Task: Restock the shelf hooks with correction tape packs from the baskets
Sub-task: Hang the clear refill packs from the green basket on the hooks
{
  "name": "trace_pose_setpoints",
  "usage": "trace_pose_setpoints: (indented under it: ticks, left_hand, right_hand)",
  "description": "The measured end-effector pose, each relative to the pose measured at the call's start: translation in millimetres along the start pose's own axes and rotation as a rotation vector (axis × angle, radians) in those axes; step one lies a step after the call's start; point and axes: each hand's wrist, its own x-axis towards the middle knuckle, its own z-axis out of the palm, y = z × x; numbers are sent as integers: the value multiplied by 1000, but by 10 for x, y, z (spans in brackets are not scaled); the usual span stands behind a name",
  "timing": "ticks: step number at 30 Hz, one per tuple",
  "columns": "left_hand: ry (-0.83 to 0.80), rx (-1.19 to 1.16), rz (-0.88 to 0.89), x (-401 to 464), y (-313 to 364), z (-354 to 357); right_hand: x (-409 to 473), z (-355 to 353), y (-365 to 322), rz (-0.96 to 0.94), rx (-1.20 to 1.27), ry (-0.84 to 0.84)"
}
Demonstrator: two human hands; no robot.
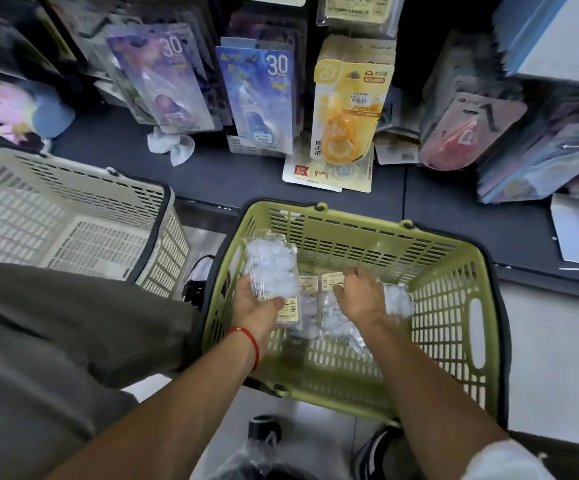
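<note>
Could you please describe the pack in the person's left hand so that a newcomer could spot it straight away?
Start at the green basket on the floor in front of the dark shelf. Inside it, on its left side, the left hand grips a clear pack of white correction tapes. It alone is lifted and tilted up against the basket's left wall; the other clear packs lie flat on the bottom.

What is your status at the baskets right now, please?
Left hand holds clear pack. Right hand reaching onto packs in green basket. Nothing blocking.
</note>
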Motion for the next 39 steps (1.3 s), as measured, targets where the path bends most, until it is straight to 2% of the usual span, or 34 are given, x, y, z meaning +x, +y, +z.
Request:
trace_pose_setpoints:
  ticks: [2,8,13,16,18,22,25,27,29,32,35,37,39]
  left_hand:
    - [-4,36,8,14,-17,-43]
    - [-16,91,30,82,-59,-96]
    - [7,66,25,119,-68,-76]
    - [24,47,39,127,-78,-92]
    - [49,12,56,116,-71,-93]
    - [105,4,56,65,-52,-69]
    - [103,-11,33,3,-34,-5]
    - [64,-89,-20,-66,12,70]
    - [21,-206,-47,-136,88,155]
    - [-35,-326,64,-219,245,192]
    - [-38,-188,228,-222,417,92]
    - [-56,-166,274,-140,475,0]
    - [-45,-174,295,-67,545,-94]
  right_hand:
    - [62,182,39,78,-118,-39]
    - [166,440,-202,5,-23,56]
    - [110,196,-429,-85,181,-166]
    - [1,-125,-353,-63,297,-214]
    - [-85,-374,-200,21,463,-188]
    - [-285,-806,274,198,979,-165]
    - [-486,-943,588,203,1461,-196]
    - [-589,-910,587,161,1598,-236]
    - [-635,-817,370,127,1476,-220]
    - [-608,-749,-78,0,1193,-188]
    - [-509,-852,-396,-153,1111,-231]
    - [-402,-911,-511,-235,1044,-253]
    - [-244,-853,-559,-211,1012,-249]
